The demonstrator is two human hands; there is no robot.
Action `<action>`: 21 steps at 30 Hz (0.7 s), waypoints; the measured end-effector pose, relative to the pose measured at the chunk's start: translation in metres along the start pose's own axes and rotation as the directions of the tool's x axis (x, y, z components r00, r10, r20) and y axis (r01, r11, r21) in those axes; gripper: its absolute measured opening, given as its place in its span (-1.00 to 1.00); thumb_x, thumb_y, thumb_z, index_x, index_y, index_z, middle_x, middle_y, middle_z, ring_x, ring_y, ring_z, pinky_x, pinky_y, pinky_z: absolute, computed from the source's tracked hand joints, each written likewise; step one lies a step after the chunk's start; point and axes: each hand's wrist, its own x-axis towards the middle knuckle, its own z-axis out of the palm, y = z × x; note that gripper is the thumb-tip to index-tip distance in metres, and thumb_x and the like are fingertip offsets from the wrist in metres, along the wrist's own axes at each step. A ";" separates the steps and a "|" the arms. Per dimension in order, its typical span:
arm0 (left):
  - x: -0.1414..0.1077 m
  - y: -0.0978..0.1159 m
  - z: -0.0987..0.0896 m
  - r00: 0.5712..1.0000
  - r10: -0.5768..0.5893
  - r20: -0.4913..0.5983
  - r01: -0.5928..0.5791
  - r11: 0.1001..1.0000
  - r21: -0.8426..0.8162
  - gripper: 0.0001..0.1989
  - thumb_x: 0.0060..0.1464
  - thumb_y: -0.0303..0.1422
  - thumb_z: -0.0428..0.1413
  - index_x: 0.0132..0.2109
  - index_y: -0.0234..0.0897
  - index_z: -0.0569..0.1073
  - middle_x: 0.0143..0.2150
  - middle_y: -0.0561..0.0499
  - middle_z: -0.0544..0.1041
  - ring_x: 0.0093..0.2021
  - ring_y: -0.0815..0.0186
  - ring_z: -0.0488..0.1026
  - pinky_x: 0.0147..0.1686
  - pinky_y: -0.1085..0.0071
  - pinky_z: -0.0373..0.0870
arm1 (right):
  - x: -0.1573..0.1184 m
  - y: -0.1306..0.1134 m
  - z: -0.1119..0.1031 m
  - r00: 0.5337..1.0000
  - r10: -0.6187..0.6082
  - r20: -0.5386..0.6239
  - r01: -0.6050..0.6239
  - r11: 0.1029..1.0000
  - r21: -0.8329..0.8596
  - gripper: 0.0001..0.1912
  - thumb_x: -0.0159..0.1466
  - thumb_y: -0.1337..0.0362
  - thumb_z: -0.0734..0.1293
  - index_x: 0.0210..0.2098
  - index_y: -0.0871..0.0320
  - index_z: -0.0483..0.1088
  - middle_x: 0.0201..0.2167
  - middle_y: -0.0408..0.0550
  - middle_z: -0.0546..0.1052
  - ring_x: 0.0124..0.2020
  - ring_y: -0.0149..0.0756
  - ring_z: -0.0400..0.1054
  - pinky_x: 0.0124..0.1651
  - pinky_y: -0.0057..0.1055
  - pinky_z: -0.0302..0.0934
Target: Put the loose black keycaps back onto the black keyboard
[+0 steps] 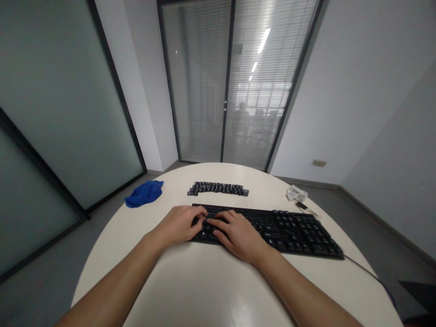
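Observation:
A black keyboard (pixel 299 231) lies across the table, its left part partly covered by both hands. The number pad and keys on the right carry caps; much of the main letter area looks flat and bare. My left hand (pixel 182 223) rests at the keyboard's left end, thumb and index tips drawn together in a pinch; anything between them is too small to make out. Over the lower left keys, my right hand (pixel 238 234) has its fingers stretched out, index tip close to the left fingertips. Behind the keyboard, loose black keycaps (pixel 220 188) stand in several neat rows.
A crumpled blue cloth (pixel 145 193) lies at the table's left edge. On the right are a crumpled white tissue (pixel 296 193) and a small dark tool (pixel 301 206) with a thin end. The keyboard cable (pixel 364 266) runs off the right edge of the round table (pixel 190 290).

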 end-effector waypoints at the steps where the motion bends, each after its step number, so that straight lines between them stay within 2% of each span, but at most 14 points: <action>1: 0.000 0.002 -0.001 1.000 0.009 0.013 -0.009 1.000 0.013 -0.76 0.18 -0.38 0.01 -0.06 -0.08 0.51 -0.16 0.07 0.65 -0.17 0.19 0.58 -0.17 0.35 0.39 | 0.000 -0.001 -0.001 1.000 -0.008 0.006 0.008 1.000 -0.007 -0.58 0.46 0.08 0.17 0.25 -0.05 0.32 0.10 0.01 0.45 0.08 -0.12 0.28 0.12 -0.14 0.23; 6: -0.001 0.003 -0.006 0.997 -0.013 0.071 0.013 1.000 -0.005 -0.72 0.22 -0.40 -0.05 -0.03 -0.09 0.49 -0.10 0.06 0.64 -0.10 0.19 0.58 -0.13 0.35 0.39 | -0.001 -0.002 -0.003 0.999 -0.016 0.043 0.018 0.999 -0.035 -0.41 0.33 -0.07 0.32 0.28 0.00 0.28 0.11 0.06 0.44 0.09 -0.03 0.28 0.13 -0.08 0.25; 15: -0.002 0.001 -0.005 0.990 -0.036 0.140 0.039 0.999 -0.017 -0.73 0.26 -0.36 -0.06 -0.04 -0.06 0.51 -0.10 0.06 0.64 -0.09 0.19 0.57 -0.13 0.35 0.39 | 0.000 -0.008 -0.003 0.998 0.013 0.061 -0.008 0.997 -0.082 -0.48 0.32 0.00 0.34 0.22 0.00 0.34 0.09 0.06 0.45 0.08 -0.02 0.30 0.09 -0.08 0.27; 21: -0.002 -0.001 -0.002 0.996 -0.008 0.093 0.012 0.999 -0.041 -0.73 0.29 -0.33 -0.06 -0.03 -0.07 0.51 -0.10 0.04 0.63 -0.10 0.21 0.55 -0.10 0.35 0.39 | 0.001 -0.007 -0.003 0.998 0.001 0.063 0.004 0.997 -0.074 -0.48 0.32 0.01 0.34 0.22 0.02 0.35 0.09 0.07 0.44 0.09 -0.03 0.28 0.12 -0.09 0.24</action>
